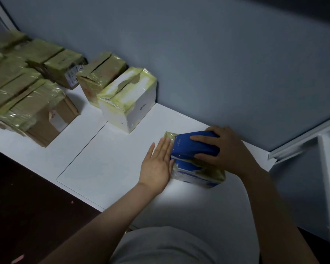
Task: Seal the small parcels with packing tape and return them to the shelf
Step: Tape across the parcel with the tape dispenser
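One blue parcel [187, 147] sits on the white shelf [103, 168], its long axis seemingly left to right: our right hand [229, 149] grips its top, our left hand [156, 164] presses flat on its left end. Beyond that end, well apart, stands the white box [130, 103].

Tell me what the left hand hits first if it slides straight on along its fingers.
Probably the grey wall. The left hand lies flat against the side of the blue parcel, fingers pointing backward; it would pass the parcel, cross bare shelf, right of the white taped box. Depth unclear.
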